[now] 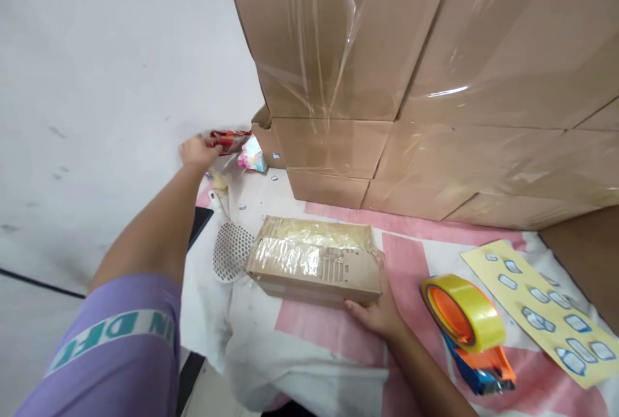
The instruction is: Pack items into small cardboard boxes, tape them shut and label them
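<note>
My left hand point(197, 150) reaches far out to the left and closes on a red snack packet point(231, 140) that lies beside the stacked cartons. My right hand point(380, 310) grips the near right corner of a small cardboard box point(314, 262) wrapped in clear tape, which lies flat on the pink and white cloth point(309, 339). The fingers curl round the box's edge. A pastel packet point(252, 155) lies just right of the red one.
A tall stack of taped cardboard cartons point(435, 82) fills the back and right. A tape dispenser point(469, 330) with a yellow roll lies right of my right hand. A yellow label sheet point(546, 307) lies further right. A white perforated scoop point(231, 251) lies left of the box.
</note>
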The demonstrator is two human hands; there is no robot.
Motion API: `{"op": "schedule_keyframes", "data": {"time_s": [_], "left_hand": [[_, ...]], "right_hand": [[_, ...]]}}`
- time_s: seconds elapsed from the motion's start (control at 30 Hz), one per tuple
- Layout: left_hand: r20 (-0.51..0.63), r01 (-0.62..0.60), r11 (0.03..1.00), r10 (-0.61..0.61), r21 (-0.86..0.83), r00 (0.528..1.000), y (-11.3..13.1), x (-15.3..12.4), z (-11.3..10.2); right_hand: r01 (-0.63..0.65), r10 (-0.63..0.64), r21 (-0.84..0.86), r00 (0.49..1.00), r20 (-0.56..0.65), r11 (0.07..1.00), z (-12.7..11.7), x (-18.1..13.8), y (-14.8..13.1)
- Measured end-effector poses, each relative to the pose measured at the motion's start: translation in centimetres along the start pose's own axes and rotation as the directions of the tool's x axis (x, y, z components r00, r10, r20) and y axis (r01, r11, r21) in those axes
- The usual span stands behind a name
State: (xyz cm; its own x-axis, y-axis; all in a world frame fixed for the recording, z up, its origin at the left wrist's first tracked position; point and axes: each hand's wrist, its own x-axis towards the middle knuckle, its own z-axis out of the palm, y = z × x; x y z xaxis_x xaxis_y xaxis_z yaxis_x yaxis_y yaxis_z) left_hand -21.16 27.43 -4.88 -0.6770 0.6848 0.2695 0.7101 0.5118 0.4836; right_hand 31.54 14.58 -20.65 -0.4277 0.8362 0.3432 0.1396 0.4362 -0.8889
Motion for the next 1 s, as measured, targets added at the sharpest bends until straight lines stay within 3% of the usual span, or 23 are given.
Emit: {"op": "schedule_keyframes", "data": {"time_s": [0.13, 0.27, 0.4, 0.53, 0.6, 0.7, 0.73, 0.77, 0.8, 0.83, 0.9, 0.93, 0.97, 1.0], "left_hand": [[-0.171, -0.142, 0.990, 0.136, -0.025, 0.976, 3.8, -0.3, -8.6], [-0.328, -0.385, 0.921, 0.347, -0.055, 0.878, 6.2, -6.3, -15.3], [-0.486, -0.594, 0.804, 0.511, -0.021, 0.709, 7.9, -14.8, -19.6], [-0.482, -0.726, 0.687, 0.646, 0.030, 0.592, 10.8, -22.8, -21.2], [-0.503, -0.840, 0.542, 0.733, 0.026, 0.458, 12.7, -25.9, -20.7], [-0.528, -0.983, 0.184, 0.836, 0.014, 0.149, 15.2, -29.1, -19.0], [-0.528, -0.996, 0.088, 0.846, 0.003, 0.073, 15.7, -29.8, -18.3], [-0.528, -0.999, 0.041, 0.848, -0.017, 0.044, 16.0, -30.4, -17.6], [-0.528, -0.997, 0.053, 0.846, -0.047, 0.070, 15.9, -30.8, -16.8], [-0.533, -0.989, 0.118, 0.834, -0.086, 0.146, 15.7, -31.0, -15.9], [-0.511, -0.924, 0.331, 0.770, -0.191, 0.381, 14.8, -31.5, -13.7], [-0.435, -0.874, 0.424, 0.757, -0.240, 0.487, 14.2, -31.7, -12.3], [-0.294, -0.827, 0.497, 0.775, -0.263, 0.559, 13.7, -32.1, -10.9], [-0.111, -0.800, 0.544, 0.805, -0.254, 0.583, 13.3, -32.5, -9.4]], "right_hand": [[0.014, -0.013, 0.013, 0.998, -0.055, 1.000, -0.1, -0.3, 0.3], [0.119, -0.122, -0.028, 0.979, -0.166, 0.993, -1.0, -0.1, 0.0], [0.288, -0.313, -0.136, 0.920, -0.236, 0.948, -2.8, 1.1, -3.6], [0.421, -0.464, -0.220, 0.862, -0.206, 0.880, -4.9, 3.4, -11.4], [0.460, -0.497, -0.234, 0.857, -0.137, 0.857, -6.0, 4.9, -15.9], [0.436, -0.424, -0.133, 0.899, 0.105, 0.890, -7.4, 7.0, -21.0], [0.404, -0.381, -0.073, 0.899, 0.218, 0.912, -7.8, 7.6, -22.0], [0.366, -0.344, -0.020, 0.889, 0.302, 0.930, -8.2, 8.0, -22.5], [0.335, -0.323, 0.021, 0.887, 0.331, 0.942, -8.5, 8.3, -22.6], [0.315, -0.315, 0.050, 0.902, 0.294, 0.948, -8.9, 8.5, -22.4], [0.313, -0.319, 0.088, 0.946, 0.062, 0.946, -9.8, 8.7, -21.3], [0.329, -0.323, 0.104, 0.944, -0.068, 0.939, -10.3, 8.8, -20.6], [0.348, -0.328, 0.120, 0.931, -0.163, 0.930, -10.7, 8.8, -19.9], [0.366, -0.332, 0.137, 0.917, -0.221, 0.921, -11.1, 8.9, -19.4]]}}
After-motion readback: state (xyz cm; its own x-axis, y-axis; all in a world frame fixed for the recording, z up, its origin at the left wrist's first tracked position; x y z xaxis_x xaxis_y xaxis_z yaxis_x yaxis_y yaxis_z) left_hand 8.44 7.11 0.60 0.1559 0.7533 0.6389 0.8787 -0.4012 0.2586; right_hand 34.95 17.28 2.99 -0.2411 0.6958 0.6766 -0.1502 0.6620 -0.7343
